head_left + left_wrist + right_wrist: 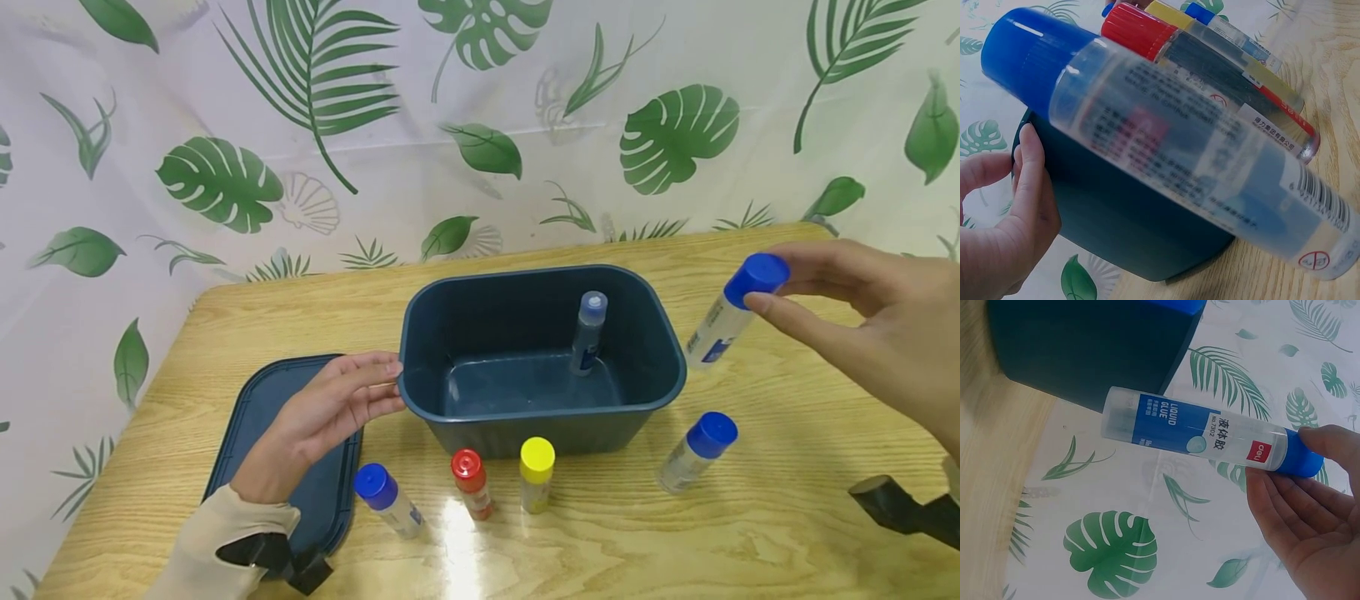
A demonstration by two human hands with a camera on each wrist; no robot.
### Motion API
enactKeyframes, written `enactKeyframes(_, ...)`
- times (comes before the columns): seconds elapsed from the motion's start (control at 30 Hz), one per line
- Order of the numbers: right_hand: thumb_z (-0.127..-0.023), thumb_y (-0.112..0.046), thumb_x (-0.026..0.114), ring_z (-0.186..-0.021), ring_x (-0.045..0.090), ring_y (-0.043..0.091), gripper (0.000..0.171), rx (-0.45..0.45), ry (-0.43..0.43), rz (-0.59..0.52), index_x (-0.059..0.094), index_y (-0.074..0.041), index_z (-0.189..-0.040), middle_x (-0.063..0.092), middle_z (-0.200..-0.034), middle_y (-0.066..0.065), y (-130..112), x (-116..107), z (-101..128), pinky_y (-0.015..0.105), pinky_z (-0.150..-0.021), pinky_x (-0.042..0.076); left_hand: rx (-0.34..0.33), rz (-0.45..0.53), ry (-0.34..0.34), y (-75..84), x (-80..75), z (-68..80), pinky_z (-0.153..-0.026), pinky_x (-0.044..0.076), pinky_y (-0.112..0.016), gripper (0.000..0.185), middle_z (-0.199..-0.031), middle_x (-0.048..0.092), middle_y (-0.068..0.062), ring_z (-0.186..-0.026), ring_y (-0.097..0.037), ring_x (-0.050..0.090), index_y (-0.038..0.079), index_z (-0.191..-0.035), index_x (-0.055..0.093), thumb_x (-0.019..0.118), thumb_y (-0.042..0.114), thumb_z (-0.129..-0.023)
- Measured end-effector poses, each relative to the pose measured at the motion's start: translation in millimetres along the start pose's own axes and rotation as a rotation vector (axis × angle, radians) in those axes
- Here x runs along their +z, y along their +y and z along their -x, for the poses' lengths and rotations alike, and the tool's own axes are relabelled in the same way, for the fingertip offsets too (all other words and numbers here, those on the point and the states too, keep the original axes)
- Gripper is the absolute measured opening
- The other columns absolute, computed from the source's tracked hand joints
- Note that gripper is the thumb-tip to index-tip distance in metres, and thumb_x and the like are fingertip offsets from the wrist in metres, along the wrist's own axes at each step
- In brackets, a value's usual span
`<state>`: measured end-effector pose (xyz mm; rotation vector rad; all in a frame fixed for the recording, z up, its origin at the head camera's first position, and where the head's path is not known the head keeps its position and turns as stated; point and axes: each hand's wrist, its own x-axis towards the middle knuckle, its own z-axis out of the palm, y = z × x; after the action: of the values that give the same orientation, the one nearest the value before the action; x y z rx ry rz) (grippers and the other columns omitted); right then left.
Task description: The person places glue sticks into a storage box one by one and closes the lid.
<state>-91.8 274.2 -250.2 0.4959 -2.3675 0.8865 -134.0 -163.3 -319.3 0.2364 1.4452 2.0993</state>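
Left hand (318, 417) lies on the lid (255, 417), fingers nearly straight, tips touching the bin's (420, 333) left rim; it grips nothing. The left wrist view confirms the thumb and fingers pressed flat on the bin wall. The dark blue bin sits mid-table (600, 542), open, with one capless-looking glue bottle (588, 332) upright inside at the back right; its cap is hard to read in shadow.

On the table in front of the bin, left to right: blue-capped bottle (388, 498), red-capped bottle (472, 483), yellow-capped bottle (537, 475), then another blue-capped bottle (696, 452) off the bin's front right corner.

Right hand (862, 321) pinches the held glue bottle (733, 310) by its blue cap, in the air just right of the bin's right rim. Long axis tilted, cap up-right, base down-left toward the bin. The right hand is the nearer one; the bin opening lies to its left and below.
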Motion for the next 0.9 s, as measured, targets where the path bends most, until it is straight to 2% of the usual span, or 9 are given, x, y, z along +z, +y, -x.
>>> enactKeyframes(0.17, -0.078, 0.011, 0.072, -0.089, 0.060, -0.014, 0.038, -0.006, -0.015, -0.005, 0.066, -0.001, -0.114, 0.062, -0.096, -0.028, -3, -2, -4, 0.000, -0.085, 0.041, -0.005, 0.002, 0.010, -0.1, -0.2, -1.0, -0.086, 0.056, -0.028, 0.015, -0.096, 0.069, -0.006, -0.087, -0.015, 0.065, 0.004, -0.105, 0.066, 0.053, 0.008, -0.098)
enactKeyframes(0.37, -0.079, 0.008, 0.072, -0.088, 0.059, -0.015, 0.039, -0.004, -0.008, 0.007, 0.066, -0.001, -0.116, 0.060, -0.096, -0.030, -4, -3, -8, 0.000, -0.085, 0.040, -0.025, 0.011, 0.037, -0.7, -1.0, -1.3, -0.085, 0.056, -0.028, 0.015, -0.094, 0.069, -0.005, -0.086, -0.014, 0.066, 0.004, -0.105, 0.065, 0.051, 0.006, -0.099)
enactKeyframes(0.6, -0.075, 0.011, 0.075, -0.088, 0.061, -0.012, 0.043, -0.019, 0.002, 0.010, 0.066, 0.000, -0.115, 0.061, -0.097, -0.029, -4, -5, -13, 0.002, -0.085, 0.042, -0.029, 0.012, 0.045, -1.1, -1.9, -1.9, -0.084, 0.056, -0.028, 0.015, -0.094, 0.069, -0.004, -0.086, -0.015, 0.066, 0.004, -0.104, 0.065, 0.051, 0.006, -0.099)
enactKeyframes(0.8, -0.077, 0.010, 0.074, -0.090, 0.061, -0.011, 0.043, -0.018, -0.005, 0.012, 0.066, -0.003, -0.118, 0.063, -0.099, -0.023, 2, -7, -15, 0.003, -0.085, 0.043, -0.025, 0.011, 0.032, -0.7, -2.1, -2.2, -0.084, 0.056, -0.027, 0.016, -0.094, 0.069, -0.004, -0.085, -0.014, 0.066, 0.005, -0.103, 0.066, 0.050, 0.005, -0.099)
enactKeyframes(0.9, -0.077, 0.010, 0.074, -0.091, 0.061, -0.011, 0.046, -0.028, -0.007, 0.013, 0.065, -0.005, -0.119, 0.066, -0.101, -0.016, 6, -8, -17, 0.004, -0.085, 0.044, -0.019, 0.009, 0.023, -0.6, -1.7, -1.9, -0.084, 0.056, -0.027, 0.016, -0.095, 0.069, -0.005, -0.086, -0.015, 0.066, 0.005, -0.104, 0.066, 0.051, 0.006, -0.099)
